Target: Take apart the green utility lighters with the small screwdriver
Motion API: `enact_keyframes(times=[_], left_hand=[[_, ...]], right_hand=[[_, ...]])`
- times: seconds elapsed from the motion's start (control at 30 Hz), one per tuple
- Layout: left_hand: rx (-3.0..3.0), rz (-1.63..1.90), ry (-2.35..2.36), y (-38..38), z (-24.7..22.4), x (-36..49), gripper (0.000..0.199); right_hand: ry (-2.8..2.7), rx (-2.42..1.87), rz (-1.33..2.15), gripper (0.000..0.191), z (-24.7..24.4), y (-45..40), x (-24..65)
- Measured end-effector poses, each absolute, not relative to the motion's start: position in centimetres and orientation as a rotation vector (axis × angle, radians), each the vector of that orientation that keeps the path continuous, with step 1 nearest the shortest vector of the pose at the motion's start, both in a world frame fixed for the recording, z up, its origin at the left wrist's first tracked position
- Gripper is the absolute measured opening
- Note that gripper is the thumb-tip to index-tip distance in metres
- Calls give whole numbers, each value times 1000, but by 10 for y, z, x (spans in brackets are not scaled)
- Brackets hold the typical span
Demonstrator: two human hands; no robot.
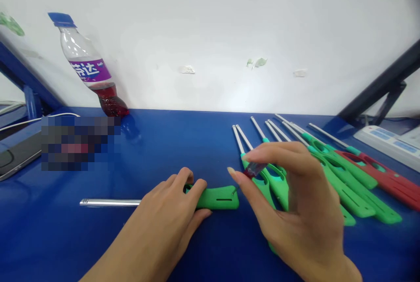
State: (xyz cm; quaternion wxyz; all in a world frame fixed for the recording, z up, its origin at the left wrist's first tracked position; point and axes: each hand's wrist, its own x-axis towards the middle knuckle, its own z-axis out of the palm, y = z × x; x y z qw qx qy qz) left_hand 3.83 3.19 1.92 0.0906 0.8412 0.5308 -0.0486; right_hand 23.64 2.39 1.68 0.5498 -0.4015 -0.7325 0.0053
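Note:
My left hand (pixel 170 203) is closed round a green lighter (pixel 219 198) that lies flat on the blue table, its metal tube pointing left. Between thumb and forefinger, my right hand (pixel 295 194) pinches a small screwdriver (pixel 254 169) with a clear and dark red handle. The tool's thin tip reaches down to a hole near the right end of the lighter's handle. Several more green lighters (pixel 351 194) lie side by side on the right, partly hidden behind my right hand.
A red lighter (pixel 393 179) lies at the far right, near a white power strip (pixel 387 144). At the back left a bottle of dark red drink (pixel 90 70) leans against the wall. A phone (pixel 19 153) rests beside a blurred patch on the blue table (pixel 157 142).

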Motion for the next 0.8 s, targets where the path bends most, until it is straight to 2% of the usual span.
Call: enact_keyframes(times=[0.37, 0.57, 0.67, 0.8], left_hand=[[2537, -110, 1570, 32, 19, 41, 30], [2512, -115, 1556, 32, 19, 39, 27], [2498, -119, 1568, 31, 21, 38, 27], [2491, -133, 1581, 31, 21, 38, 26]], right_hand=[[-1785, -1011, 71, 49, 19, 18, 236], [-1800, -938, 135, 38, 19, 21, 236], [-1773, -957, 57, 34, 21, 21, 236], [-1750, -991, -2, 42, 22, 21, 236]])
